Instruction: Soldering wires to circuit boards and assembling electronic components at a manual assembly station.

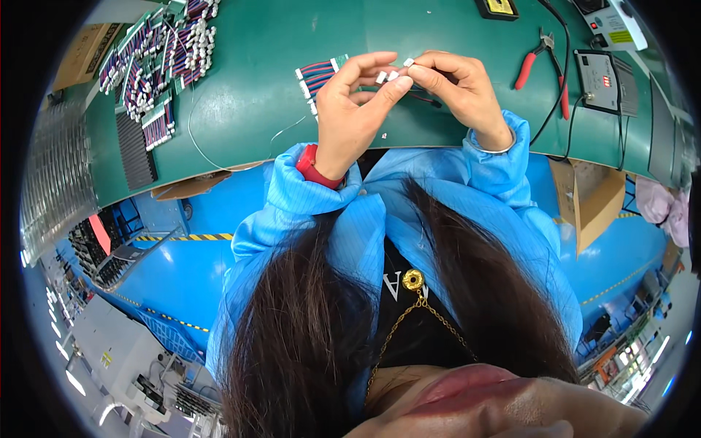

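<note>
My left hand (353, 109) is over the front part of the green table, its thumb and fingers pinched on small white connectors (393, 75). Close beside it, my right hand (460, 89) pinches another white connector (409, 63) between thumb and index finger. A dark wire end (434, 104) pokes out beneath the fingers; what it joins is hidden. Just left of my left hand lies a row of red, blue and black wires (315, 71) with white connectors along one side and a piece of green circuit board at the other, partly covered by the hand.
Many similar wire assemblies (157, 58) are heaped at the table's left. A thin pale wire (191, 117) trails toward me. On the right lie red-handled cutters (544, 55) and a grey control box (600, 82) with cables. An open cardboard box (584, 197) stands below the table's right edge.
</note>
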The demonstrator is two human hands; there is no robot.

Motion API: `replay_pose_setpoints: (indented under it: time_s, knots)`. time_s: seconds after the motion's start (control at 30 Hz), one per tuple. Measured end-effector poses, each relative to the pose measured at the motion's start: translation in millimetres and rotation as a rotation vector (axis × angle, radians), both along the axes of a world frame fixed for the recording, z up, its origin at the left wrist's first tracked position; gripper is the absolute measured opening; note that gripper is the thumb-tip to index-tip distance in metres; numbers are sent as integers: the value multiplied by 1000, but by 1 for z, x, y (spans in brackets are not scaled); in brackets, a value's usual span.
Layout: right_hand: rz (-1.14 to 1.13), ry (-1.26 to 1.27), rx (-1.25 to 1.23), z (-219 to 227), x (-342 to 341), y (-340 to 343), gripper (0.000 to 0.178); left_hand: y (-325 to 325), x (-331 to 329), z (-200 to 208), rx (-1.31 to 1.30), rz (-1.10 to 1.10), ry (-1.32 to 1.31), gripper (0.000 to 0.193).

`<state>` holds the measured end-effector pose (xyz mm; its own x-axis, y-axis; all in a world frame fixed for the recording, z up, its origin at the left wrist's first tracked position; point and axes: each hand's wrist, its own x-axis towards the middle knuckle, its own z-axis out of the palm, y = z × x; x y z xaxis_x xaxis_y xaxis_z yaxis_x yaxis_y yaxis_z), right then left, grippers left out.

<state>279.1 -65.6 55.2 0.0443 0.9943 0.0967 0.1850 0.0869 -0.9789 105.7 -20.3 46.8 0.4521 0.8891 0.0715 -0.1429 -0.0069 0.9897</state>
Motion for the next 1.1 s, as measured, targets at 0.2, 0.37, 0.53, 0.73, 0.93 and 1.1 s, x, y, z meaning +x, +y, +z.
replay_pose_setpoints:
  time_s: [0.2,0.37,0.53,0.73,0.93,1.1]
  knots:
    - [-24,-270,249,1,-5,1,12,-8,-7,2,-63,2,6,29]
    - [-190,-781,662,-9,-15,5,21,-13,-14,-8,-104,56,-26,14]
    - [41,-788,557,-4,-15,1,28,-22,-18,-10,-216,56,-59,12]
    - [341,-664,320,5,-17,-5,21,-37,-35,-23,-184,3,77,18]
    - [233,-384,237,-9,-23,-9,16,-44,-43,-22,-329,-4,61,20]
    - [270,-236,-66,-8,-25,-8,11,-44,-44,-27,-273,-9,98,20]
